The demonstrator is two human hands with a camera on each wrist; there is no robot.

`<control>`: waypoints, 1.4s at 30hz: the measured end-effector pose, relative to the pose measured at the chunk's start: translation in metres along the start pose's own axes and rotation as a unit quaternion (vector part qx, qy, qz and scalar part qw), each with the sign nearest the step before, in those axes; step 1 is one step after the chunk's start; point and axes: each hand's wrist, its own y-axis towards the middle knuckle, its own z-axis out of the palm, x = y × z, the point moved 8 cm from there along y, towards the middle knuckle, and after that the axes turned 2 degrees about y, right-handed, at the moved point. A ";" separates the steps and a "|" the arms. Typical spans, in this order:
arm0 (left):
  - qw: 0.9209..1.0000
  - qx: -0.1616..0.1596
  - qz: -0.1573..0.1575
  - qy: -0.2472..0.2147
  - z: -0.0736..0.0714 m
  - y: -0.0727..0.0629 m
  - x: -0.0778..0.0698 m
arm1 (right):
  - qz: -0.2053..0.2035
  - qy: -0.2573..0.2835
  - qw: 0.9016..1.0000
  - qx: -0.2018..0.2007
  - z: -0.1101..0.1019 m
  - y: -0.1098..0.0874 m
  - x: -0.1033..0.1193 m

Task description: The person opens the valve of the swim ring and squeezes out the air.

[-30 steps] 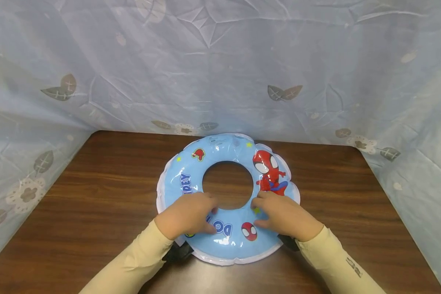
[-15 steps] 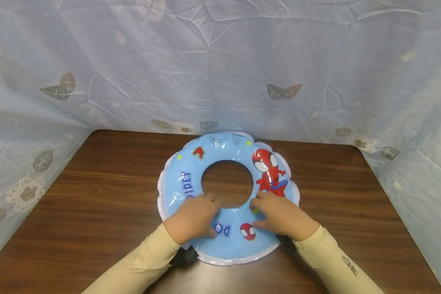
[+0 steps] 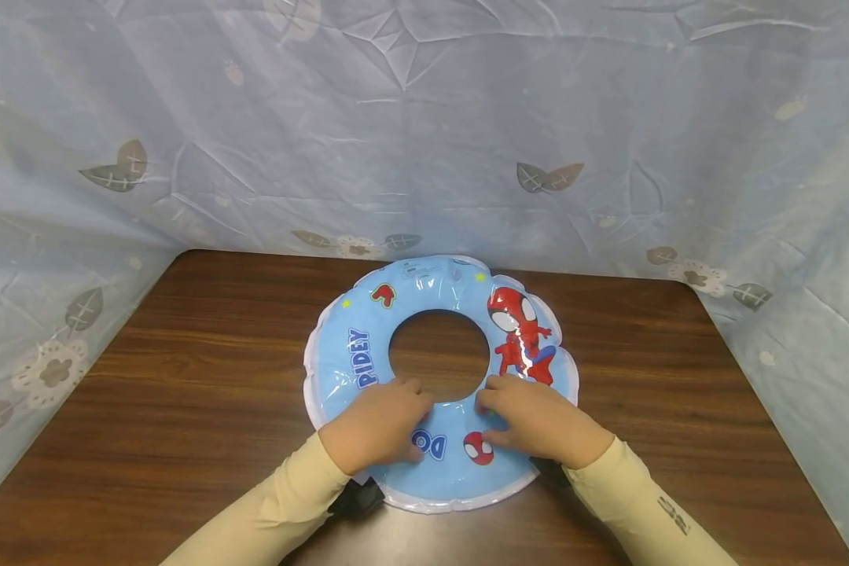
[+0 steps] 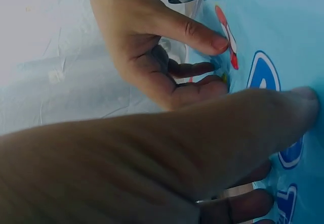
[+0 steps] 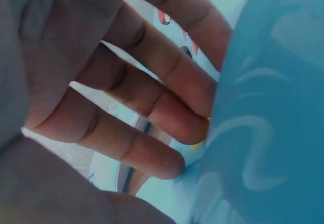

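Observation:
A light-blue inflatable swim ring [image 3: 453, 479] lies flat on the table, printed with a red cartoon figure and blue lettering; its edge is frilled and white. On its near left part rests my left hand [image 3: 382, 424], fingers toward the central hole and thumb over the lettering. My right hand [image 3: 541, 420] touches the near right part, fingertips just by the inner edge. In the left wrist view, the left thumb [image 4: 298, 102] lies against the blue vinyl, with the right hand [image 4: 147, 47] beyond. The right wrist view shows loosely extended fingers [image 5: 157, 158] meeting the ring's surface [image 5: 263, 133].
The dark brown wooden table [image 3: 184, 409] extends to both sides of the ring. A pale blue curtain [image 3: 424, 118] with leaf and flower prints hangs behind and along both sides. The ring's far edge is close to the back curtain.
My left hand has shifted slightly right along the ring, showing more of the lettering on the left. My right hand has moved a little left. The ring has stayed nearly in place.

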 end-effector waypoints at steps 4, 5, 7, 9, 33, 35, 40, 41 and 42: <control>1.000 0.008 -0.008 -0.001 -0.002 -0.003 0.000 | 0.020 0.007 1.000 0.007 0.001 -0.002 -0.004; 1.000 0.011 -0.014 -0.001 -0.003 -0.005 0.001 | 0.028 0.009 1.000 0.009 0.001 -0.002 -0.006; 0.999 0.019 -0.030 -0.003 -0.003 -0.007 0.004 | 0.046 0.012 0.999 0.013 0.000 -0.004 -0.010; 0.998 0.031 -0.049 0.000 -0.002 -0.010 0.009 | 0.060 0.012 0.998 0.019 0.000 -0.005 -0.013; 0.982 0.053 -0.183 -0.006 -0.011 -0.016 0.067 | 0.163 0.045 0.985 0.038 -0.011 -0.016 -0.053; 0.980 0.052 -0.190 -0.005 -0.012 -0.018 0.072 | 0.167 0.047 0.984 0.036 -0.013 -0.016 -0.055; 0.976 0.058 -0.210 -0.001 -0.013 -0.019 0.087 | 0.187 0.043 0.981 0.036 -0.013 -0.018 -0.063; 0.975 0.061 -0.213 0.001 -0.012 -0.018 0.090 | 0.190 0.043 0.980 0.036 -0.013 -0.018 -0.065; 0.974 0.063 -0.216 0.001 -0.012 -0.018 0.092 | 0.195 0.043 0.979 0.036 -0.013 -0.019 -0.066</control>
